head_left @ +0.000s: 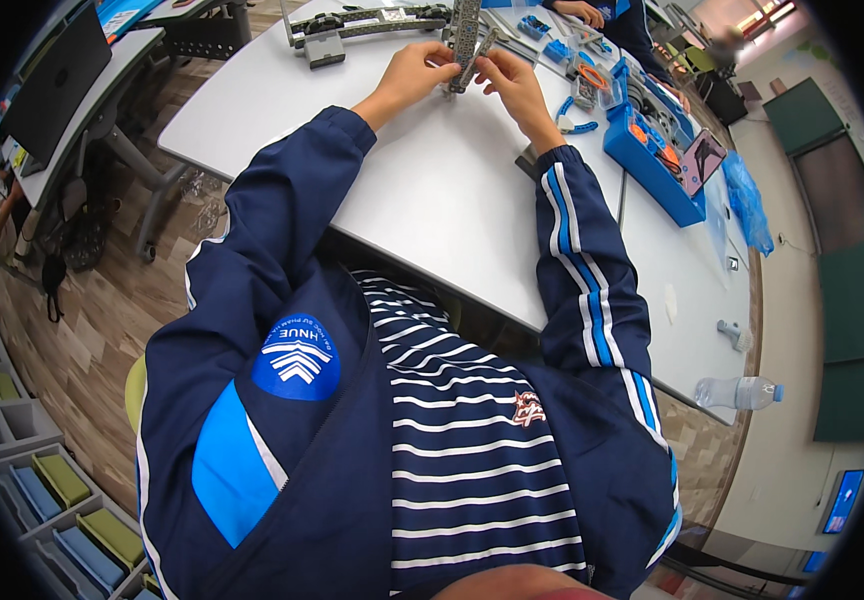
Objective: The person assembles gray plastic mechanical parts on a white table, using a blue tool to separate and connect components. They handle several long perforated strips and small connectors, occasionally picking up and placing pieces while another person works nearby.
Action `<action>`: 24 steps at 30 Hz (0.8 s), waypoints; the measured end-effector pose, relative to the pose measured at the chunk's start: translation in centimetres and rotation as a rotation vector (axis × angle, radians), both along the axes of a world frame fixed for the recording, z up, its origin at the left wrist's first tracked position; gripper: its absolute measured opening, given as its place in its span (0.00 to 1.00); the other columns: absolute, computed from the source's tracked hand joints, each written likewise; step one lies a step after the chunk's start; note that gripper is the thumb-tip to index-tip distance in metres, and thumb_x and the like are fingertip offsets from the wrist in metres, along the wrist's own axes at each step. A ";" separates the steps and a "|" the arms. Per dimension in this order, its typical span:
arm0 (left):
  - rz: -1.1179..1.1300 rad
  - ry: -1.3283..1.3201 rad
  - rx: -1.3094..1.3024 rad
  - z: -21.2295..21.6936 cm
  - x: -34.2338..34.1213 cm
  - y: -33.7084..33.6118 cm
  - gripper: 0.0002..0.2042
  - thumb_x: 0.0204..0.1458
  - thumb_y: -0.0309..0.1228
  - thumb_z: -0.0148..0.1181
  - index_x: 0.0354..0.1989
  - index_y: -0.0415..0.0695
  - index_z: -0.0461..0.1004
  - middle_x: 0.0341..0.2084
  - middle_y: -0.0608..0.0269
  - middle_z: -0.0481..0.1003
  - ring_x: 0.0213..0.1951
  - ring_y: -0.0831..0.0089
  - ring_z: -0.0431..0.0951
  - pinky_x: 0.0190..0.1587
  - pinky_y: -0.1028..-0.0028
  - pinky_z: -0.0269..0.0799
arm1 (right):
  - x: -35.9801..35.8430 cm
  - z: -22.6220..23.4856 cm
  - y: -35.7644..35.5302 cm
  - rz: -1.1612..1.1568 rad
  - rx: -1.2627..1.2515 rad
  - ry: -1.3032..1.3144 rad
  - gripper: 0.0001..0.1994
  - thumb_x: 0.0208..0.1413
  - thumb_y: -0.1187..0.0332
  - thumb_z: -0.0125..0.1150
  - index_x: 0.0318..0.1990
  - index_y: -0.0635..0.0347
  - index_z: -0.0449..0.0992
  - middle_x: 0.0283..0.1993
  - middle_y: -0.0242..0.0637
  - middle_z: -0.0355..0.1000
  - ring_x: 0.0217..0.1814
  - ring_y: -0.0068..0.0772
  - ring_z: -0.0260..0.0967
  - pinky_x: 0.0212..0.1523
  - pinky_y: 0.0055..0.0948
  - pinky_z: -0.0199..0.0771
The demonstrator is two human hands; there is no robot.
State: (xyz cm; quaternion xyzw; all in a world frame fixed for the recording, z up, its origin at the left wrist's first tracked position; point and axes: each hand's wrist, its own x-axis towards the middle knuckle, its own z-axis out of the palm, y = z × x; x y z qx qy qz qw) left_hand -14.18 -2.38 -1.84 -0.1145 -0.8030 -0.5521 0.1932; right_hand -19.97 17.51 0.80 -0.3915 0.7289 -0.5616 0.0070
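Looking down from our head camera, we see both forearms in dark navy jacket sleeves reaching out over a pale grey worktop [432,200]. Our left hand [414,72] and right hand [514,82] meet at the far side of it, each pinching a slim grey perforated metal strip [466,48] between fingertips and thumb. Both hands are closed on the strip, neither one released.

The strip sits between the 2 hands, its lower end at or just above the worktop; we cannot tell whether it touches. Its long axis runs nearly straight away from us, rising toward the top of the picture and leaning slightly to the right, with the far end pointing toward a longer dark grey assembled beam [367,24] lying crosswise on the worktop.

Doing this step well, in our judgement, calls for one hand holding the strip steady by its edges while the other works near the lower end, keeping fingers off the holes so they stay lined up. Any small fastener there is too tiny for us to make out.

To our right stands a blue plastic parts tray [652,170] with small orange and blue pieces. Another person's hand [580,10] rests at the far edge. A clear plastic water bottle [737,392] lies near the right corner.
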 end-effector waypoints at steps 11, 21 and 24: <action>-0.109 0.082 0.177 -0.5 0.3 0.1 0.16 0.53 0.34 0.65 0.46 0.35 0.79 0.36 0.59 0.81 0.34 0.74 0.81 0.37 0.75 0.77 | 1.1 0.2 -0.1 0.030 -0.046 -0.009 0.11 0.63 0.67 0.59 0.46 0.65 0.75 0.39 0.32 0.76 0.36 0.23 0.74 0.34 0.22 0.73; -0.124 0.084 0.207 -0.2 1.2 0.0 0.15 0.53 0.33 0.66 0.45 0.35 0.79 0.36 0.58 0.80 0.33 0.74 0.81 0.37 0.76 0.79 | 1.3 0.1 0.3 0.095 -0.086 -0.131 0.12 0.63 0.67 0.59 0.48 0.65 0.76 0.42 0.33 0.76 0.39 0.23 0.73 0.37 0.23 0.72; -0.129 0.076 0.227 -0.3 1.2 0.1 0.16 0.52 0.34 0.67 0.45 0.35 0.79 0.35 0.58 0.80 0.33 0.72 0.81 0.38 0.75 0.79 | 1.2 0.0 0.3 0.079 -0.102 -0.135 0.12 0.62 0.67 0.60 0.48 0.65 0.77 0.42 0.33 0.77 0.38 0.23 0.74 0.37 0.23 0.72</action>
